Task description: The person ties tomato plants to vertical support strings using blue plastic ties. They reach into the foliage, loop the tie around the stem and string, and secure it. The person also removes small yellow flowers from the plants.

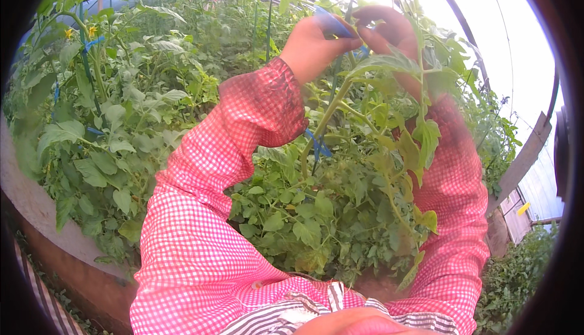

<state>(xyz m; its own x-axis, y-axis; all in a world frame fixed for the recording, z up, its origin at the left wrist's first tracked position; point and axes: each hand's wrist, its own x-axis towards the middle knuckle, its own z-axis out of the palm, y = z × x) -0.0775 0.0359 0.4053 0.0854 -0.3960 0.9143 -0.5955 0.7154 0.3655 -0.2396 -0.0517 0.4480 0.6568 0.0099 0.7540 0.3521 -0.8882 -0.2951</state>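
Note:
Both my arms, in red-and-white checked sleeves, reach up to a tall tomato plant. My left hand (317, 44) pinches a blue plastic strip (333, 26) between thumb and fingers. Close beside it on the right, my right hand (392, 31) is curled with its fingertips meeting the strip, partly hidden by leaves and glare. Just under the hands runs the thick green stem (326, 119), next to a thin dark green support line (334, 88). Lower down, another blue tie (317, 144) is knotted around the support and stem.
Dense tomato foliage (304, 219) fills the space between my arms. To the left, more plants carry yellow flowers (91, 31) and a blue tie (93, 43). A pale curved border (61, 228) edges the left bed. Greenhouse film and a slanting board (522, 158) are at the right.

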